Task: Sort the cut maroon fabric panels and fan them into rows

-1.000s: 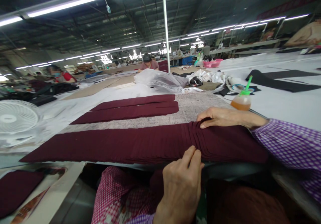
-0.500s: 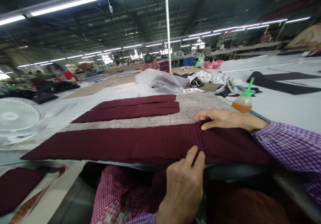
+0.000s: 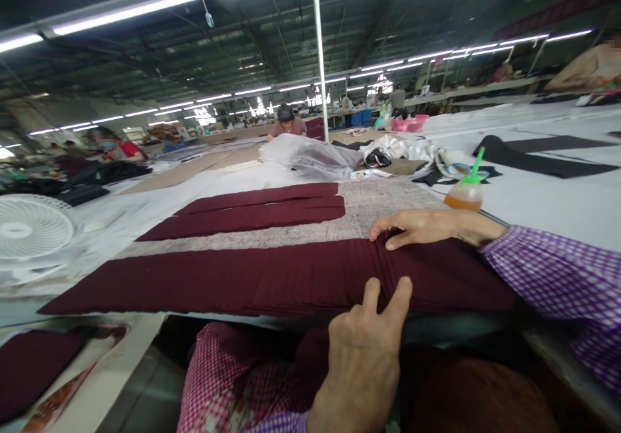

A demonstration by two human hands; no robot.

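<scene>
A long stack of maroon fabric strips (image 3: 233,277) lies across the near edge of the table, bunched into fine pleats around the middle. My left hand (image 3: 366,349) comes up from below the table edge, its index and middle fingers spread in a V on the stack's near edge; the thumb is hidden. My right hand (image 3: 422,226) lies flat on the stack's far edge with fingers stretched to the left, holding nothing. Both sleeves are checked.
More maroon strips (image 3: 252,208) lie further back. A drink bottle with a green straw (image 3: 464,193) stands right of my right hand. A white fan (image 3: 29,229) is at the left, a plastic bag (image 3: 310,155) and black fabric (image 3: 543,155) behind. A pole (image 3: 320,64) rises mid-table. People work far back.
My left hand has shifted a little to the right and its two fingers have spread apart. My right hand has slid slightly left along the stack's far edge.
</scene>
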